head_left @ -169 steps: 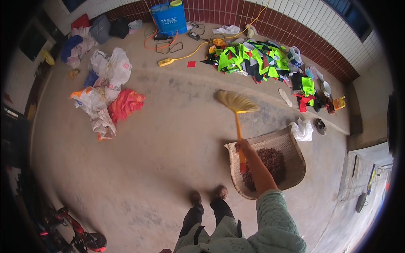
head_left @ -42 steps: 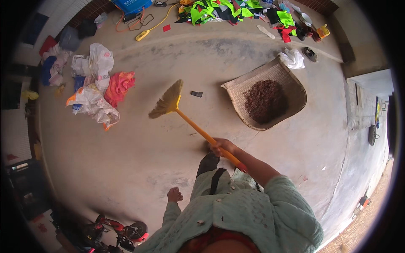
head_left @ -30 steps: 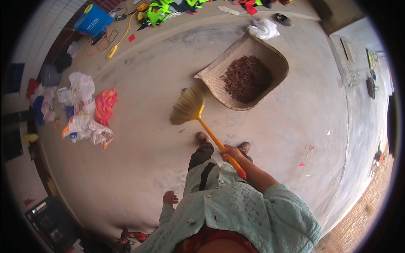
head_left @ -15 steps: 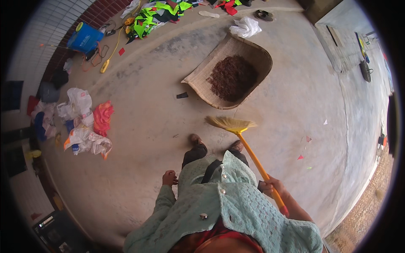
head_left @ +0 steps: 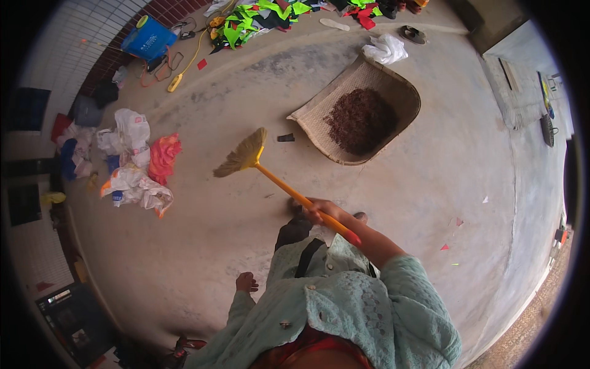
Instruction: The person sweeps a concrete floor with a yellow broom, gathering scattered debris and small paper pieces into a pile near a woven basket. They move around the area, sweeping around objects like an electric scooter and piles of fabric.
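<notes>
My right hand (head_left: 321,211) is wrapped around the yellow-orange handle of a broom (head_left: 286,187), close to its red end. The broom reaches away to the left, its straw-coloured fan head (head_left: 243,154) over the concrete. Down at my left side hangs my left hand (head_left: 247,282), fingers curled in, with nothing visible in them. Farther off to the right lies a woven scoop-shaped basket (head_left: 319,101) holding a heap of dark reddish-brown dried material (head_left: 362,120). A small black piece (head_left: 286,138) rests on the floor between the broom head and the basket.
Plastic bags (head_left: 132,135) and a pink-red bag (head_left: 165,158) lie at the left. A blue tank (head_left: 149,38) stands behind them, near a yellow cable. Bright green and dark cloth scraps (head_left: 258,18) are heaped at the back. A white bag (head_left: 385,49) touches the basket's far side.
My right hand has brought the broom across my body to the left; its head has swung from in front of the basket toward the bags. The view has shifted slightly.
</notes>
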`<state>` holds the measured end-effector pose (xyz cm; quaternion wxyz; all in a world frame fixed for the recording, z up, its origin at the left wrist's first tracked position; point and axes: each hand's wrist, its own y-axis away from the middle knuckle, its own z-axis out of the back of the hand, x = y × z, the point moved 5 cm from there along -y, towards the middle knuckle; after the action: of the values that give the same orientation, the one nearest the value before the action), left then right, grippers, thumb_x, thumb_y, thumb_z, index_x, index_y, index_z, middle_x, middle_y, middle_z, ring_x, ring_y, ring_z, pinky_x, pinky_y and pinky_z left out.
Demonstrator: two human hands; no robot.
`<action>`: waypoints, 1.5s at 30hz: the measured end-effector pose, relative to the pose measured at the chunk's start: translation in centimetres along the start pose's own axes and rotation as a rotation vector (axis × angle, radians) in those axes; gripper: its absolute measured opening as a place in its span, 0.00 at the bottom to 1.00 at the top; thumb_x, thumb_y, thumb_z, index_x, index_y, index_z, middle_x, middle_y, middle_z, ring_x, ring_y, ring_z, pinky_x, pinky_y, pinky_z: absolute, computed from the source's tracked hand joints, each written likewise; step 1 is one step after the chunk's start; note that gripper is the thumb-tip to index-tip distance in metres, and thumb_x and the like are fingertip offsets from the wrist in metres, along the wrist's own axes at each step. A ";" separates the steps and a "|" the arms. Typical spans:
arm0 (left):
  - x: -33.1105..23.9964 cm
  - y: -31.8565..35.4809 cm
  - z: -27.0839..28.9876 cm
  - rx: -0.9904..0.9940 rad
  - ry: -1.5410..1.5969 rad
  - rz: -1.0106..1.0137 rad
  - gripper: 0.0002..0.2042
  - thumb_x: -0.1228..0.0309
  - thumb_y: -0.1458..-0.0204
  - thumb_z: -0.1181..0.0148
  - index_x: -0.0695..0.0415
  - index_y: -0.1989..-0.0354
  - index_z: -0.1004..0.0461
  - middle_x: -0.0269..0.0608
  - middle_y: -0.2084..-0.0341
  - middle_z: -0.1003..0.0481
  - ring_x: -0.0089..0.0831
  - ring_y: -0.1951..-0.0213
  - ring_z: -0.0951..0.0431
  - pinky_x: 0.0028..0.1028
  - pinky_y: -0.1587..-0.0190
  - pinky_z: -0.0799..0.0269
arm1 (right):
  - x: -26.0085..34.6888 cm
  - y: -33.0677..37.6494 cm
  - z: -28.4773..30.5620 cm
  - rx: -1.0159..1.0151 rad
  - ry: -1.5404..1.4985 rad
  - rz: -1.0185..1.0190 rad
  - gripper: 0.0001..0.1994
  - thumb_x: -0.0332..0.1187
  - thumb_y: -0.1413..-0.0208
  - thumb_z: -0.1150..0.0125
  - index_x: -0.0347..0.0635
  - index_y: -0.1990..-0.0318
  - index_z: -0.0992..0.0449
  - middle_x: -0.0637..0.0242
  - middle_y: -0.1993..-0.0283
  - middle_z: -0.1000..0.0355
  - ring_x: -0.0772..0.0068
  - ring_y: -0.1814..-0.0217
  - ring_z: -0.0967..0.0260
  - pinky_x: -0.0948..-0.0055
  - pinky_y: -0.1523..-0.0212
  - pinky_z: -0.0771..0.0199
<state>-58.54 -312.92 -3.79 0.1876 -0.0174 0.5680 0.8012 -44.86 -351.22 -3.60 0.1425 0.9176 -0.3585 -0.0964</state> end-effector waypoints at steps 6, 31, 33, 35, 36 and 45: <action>-1.0 1.0 2.6 -0.031 -0.014 -0.061 0.13 0.67 0.55 0.53 0.59 0.61 0.37 0.44 0.78 0.33 0.33 0.82 0.29 0.32 0.83 0.29 | -1.1 -2.1 5.2 -0.190 -0.343 0.270 0.09 0.27 0.55 0.54 0.39 0.65 0.42 0.70 0.84 0.46 0.81 0.86 0.47 0.83 0.89 0.44; -1.7 0.2 -5.5 0.038 -0.142 -0.062 0.13 0.65 0.55 0.51 0.57 0.63 0.35 0.43 0.79 0.32 0.32 0.82 0.29 0.30 0.85 0.31 | -9.2 30.4 -5.2 -0.409 -0.271 0.115 0.27 0.26 0.56 0.55 0.48 0.45 0.51 0.64 0.77 0.42 0.84 0.88 0.48 0.88 0.92 0.48; 0.1 -0.5 -5.2 0.051 -0.141 -0.045 0.13 0.65 0.55 0.52 0.58 0.62 0.35 0.44 0.79 0.32 0.33 0.82 0.29 0.31 0.85 0.30 | -8.2 26.7 -4.0 -0.192 -0.139 0.012 0.29 0.24 0.56 0.56 0.50 0.43 0.54 0.66 0.79 0.44 0.84 0.88 0.49 0.89 0.91 0.48; 1.0 -0.4 -5.0 0.076 -0.155 -0.042 0.13 0.66 0.55 0.53 0.58 0.62 0.35 0.46 0.78 0.32 0.34 0.82 0.29 0.32 0.84 0.30 | -7.7 21.6 0.9 -0.184 0.072 -0.081 0.30 0.23 0.56 0.56 0.47 0.43 0.55 0.68 0.82 0.45 0.83 0.88 0.48 0.87 0.91 0.48; 1.4 -0.5 -4.6 0.089 -0.180 -0.061 0.13 0.67 0.55 0.54 0.58 0.61 0.36 0.46 0.78 0.32 0.35 0.82 0.29 0.33 0.83 0.29 | -7.1 18.8 0.6 -0.088 0.107 -0.129 0.30 0.23 0.56 0.55 0.46 0.43 0.56 0.70 0.83 0.45 0.84 0.88 0.48 0.87 0.91 0.48; -1.7 2.9 -1.7 -0.013 -0.207 -0.193 0.13 0.65 0.53 0.54 0.59 0.62 0.38 0.44 0.79 0.33 0.35 0.83 0.29 0.32 0.85 0.31 | -8.2 2.6 10.6 -0.560 1.361 -0.188 0.35 0.26 0.68 0.44 0.46 0.45 0.45 0.57 0.74 0.32 0.70 0.73 0.32 0.74 0.75 0.31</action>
<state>-58.21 -315.77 -1.37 0.3211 0.0097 0.5363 0.7805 -55.39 -349.44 -12.11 0.5530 0.7304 -0.0727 0.3942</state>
